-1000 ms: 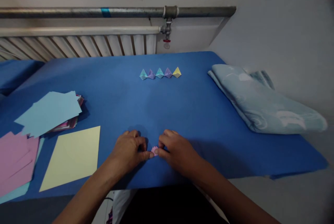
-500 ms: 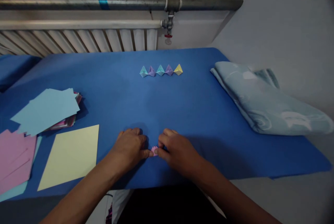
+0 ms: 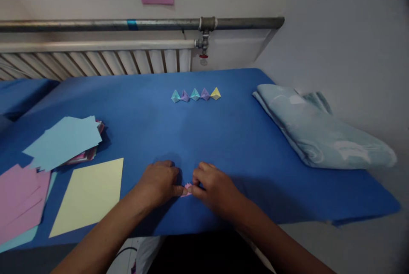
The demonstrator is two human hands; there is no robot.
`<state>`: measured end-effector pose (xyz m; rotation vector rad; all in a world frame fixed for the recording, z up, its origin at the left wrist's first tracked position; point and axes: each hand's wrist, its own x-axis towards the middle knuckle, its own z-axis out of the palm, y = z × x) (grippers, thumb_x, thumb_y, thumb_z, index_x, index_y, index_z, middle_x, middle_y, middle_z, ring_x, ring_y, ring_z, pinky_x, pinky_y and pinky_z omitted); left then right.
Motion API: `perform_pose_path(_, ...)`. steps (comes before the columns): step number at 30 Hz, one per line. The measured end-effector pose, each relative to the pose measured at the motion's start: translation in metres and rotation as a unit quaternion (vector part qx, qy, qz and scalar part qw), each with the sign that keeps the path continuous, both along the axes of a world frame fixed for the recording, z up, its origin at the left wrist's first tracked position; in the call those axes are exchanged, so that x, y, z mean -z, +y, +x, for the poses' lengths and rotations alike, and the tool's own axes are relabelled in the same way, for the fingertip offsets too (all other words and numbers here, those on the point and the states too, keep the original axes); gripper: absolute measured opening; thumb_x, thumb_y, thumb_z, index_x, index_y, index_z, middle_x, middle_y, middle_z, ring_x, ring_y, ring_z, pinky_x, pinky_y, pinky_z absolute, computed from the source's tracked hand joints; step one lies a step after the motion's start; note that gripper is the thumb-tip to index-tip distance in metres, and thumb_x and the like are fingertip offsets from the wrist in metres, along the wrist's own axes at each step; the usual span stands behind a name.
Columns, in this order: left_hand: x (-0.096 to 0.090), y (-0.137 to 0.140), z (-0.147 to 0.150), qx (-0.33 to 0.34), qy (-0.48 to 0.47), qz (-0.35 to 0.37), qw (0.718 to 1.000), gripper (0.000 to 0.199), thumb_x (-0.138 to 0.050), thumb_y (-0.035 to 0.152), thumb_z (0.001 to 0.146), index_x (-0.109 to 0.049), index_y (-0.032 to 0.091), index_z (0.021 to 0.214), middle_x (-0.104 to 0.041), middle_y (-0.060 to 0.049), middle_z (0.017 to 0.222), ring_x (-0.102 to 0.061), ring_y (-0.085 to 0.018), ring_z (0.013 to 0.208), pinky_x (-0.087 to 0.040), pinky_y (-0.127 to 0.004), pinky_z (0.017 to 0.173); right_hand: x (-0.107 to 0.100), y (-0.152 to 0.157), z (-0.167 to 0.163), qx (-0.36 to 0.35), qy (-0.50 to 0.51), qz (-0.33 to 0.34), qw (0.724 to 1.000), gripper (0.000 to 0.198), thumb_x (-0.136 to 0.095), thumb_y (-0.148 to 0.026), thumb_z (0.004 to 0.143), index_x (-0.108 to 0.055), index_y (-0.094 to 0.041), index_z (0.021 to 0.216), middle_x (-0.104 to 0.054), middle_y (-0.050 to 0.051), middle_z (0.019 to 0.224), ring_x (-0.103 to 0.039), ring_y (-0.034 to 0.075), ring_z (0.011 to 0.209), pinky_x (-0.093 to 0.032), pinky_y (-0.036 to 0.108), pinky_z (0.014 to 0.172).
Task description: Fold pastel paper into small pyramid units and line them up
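Observation:
A small folded pink paper [image 3: 187, 191] with a jagged upper edge lies on the blue tabletop near its front edge. My left hand [image 3: 162, 183] pinches it from the left, thumb on its side. From the right, my right hand [image 3: 213, 186] presses on the same paper with its thumb, the other fingers curled. Both thumbs cover part of the folds. Farther back stands a row of folded paper pieces [image 3: 195, 94] in blue, purple and yellow. A yellow square sheet [image 3: 90, 197] rests to the left of my left forearm.
Light blue sheets [image 3: 65, 142] lie stacked on other papers at the left, with pink sheets [image 3: 22, 197] nearer the front corner. A folded pale blanket [image 3: 319, 129] sits on the right. Behind the table run a radiator [image 3: 140, 62] and a metal pipe [image 3: 159, 24].
The whole view has tilted upward a little, so the note on the wall shows more. My thumbs have drawn closer together over the pink paper, covering more of it.

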<state>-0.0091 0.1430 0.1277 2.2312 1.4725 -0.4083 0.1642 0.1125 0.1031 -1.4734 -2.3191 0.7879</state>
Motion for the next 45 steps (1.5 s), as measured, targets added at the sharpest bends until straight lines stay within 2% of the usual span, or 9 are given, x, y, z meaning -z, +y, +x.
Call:
perform_pose_path(4,-0.001,-0.004,0.0,-0.004,0.001,-0.003,1.0,0.034,-0.055,0.052,0.076,-0.065,0.019,0.077,-0.059,-0.007,0.084,-0.057,-0.024,0.077,-0.038,-0.033,0.064,0.0,0.001,0.004,-0.017,0.019,-0.026,0.999,0.01,-0.064,-0.022,0.082,-0.058,-0.016,0.075,-0.055,0.001,0.078,-0.049,0.014,0.075,-0.035,0.026,0.067)
perform_pose_path(9,0.0,-0.007,-0.003,-0.006,-0.005,-0.001,1.0,0.038,-0.052,0.055,0.077,-0.064,0.02,0.078,-0.06,-0.006,0.085,-0.057,-0.025,0.079,-0.039,-0.036,0.067,0.0,0.002,0.005,-0.02,0.011,-0.026,0.999,0.015,-0.064,-0.027,0.083,-0.056,-0.017,0.074,-0.052,0.0,0.077,-0.048,0.014,0.073,-0.034,0.026,0.064)
perform_pose_path(14,-0.002,-0.001,0.0,0.011,0.004,-0.012,1.0,0.043,-0.049,0.059,0.076,-0.065,0.019,0.077,-0.061,-0.006,0.082,-0.058,-0.021,0.069,-0.038,-0.032,0.059,0.001,0.001,0.005,-0.022,0.018,-0.007,1.0,0.015,-0.064,-0.024,0.083,-0.056,-0.017,0.072,-0.051,0.0,0.076,-0.048,0.014,0.073,-0.035,0.026,0.066)
perform_pose_path(17,-0.001,0.002,0.002,0.015,0.011,-0.006,1.0,0.046,-0.05,0.062,0.075,-0.066,0.019,0.08,-0.062,-0.008,0.084,-0.059,-0.023,0.071,-0.037,-0.032,0.059,-0.001,0.001,0.007,-0.023,0.035,-0.002,0.999,0.014,-0.064,-0.023,0.082,-0.056,-0.017,0.072,-0.051,-0.001,0.076,-0.047,0.013,0.072,-0.035,0.026,0.067)
perform_pose_path(22,0.0,0.002,0.003,0.013,0.016,-0.012,1.0,0.044,-0.051,0.061,0.074,-0.066,0.02,0.08,-0.063,-0.007,0.084,-0.059,-0.022,0.069,-0.035,-0.03,0.055,-0.008,0.004,0.014,-0.031,0.073,-0.061,0.995,0.009,-0.064,-0.012,0.078,-0.057,-0.017,0.075,-0.05,-0.002,0.076,-0.046,0.011,0.07,-0.035,0.023,0.064)
perform_pose_path(30,-0.004,0.004,0.006,0.006,0.024,-0.034,0.999,0.045,-0.052,0.061,0.075,-0.066,0.019,0.079,-0.063,-0.008,0.083,-0.059,-0.023,0.068,-0.035,-0.031,0.055,-0.008,0.01,0.016,-0.028,0.072,-0.1,0.992,0.01,-0.061,-0.007,0.076,-0.058,-0.016,0.072,-0.051,-0.002,0.076,-0.047,0.01,0.068,-0.034,0.022,0.061)
perform_pose_path(45,-0.005,0.002,0.005,0.001,0.009,-0.023,1.0,0.05,-0.049,0.065,0.074,-0.065,0.018,0.079,-0.063,-0.008,0.083,-0.059,-0.023,0.069,-0.038,-0.032,0.057,-0.01,0.011,0.011,-0.026,0.03,-0.086,0.996,0.012,-0.064,-0.022,0.081,-0.057,-0.017,0.072,-0.05,-0.002,0.076,-0.044,0.009,0.064,-0.03,0.023,0.057)
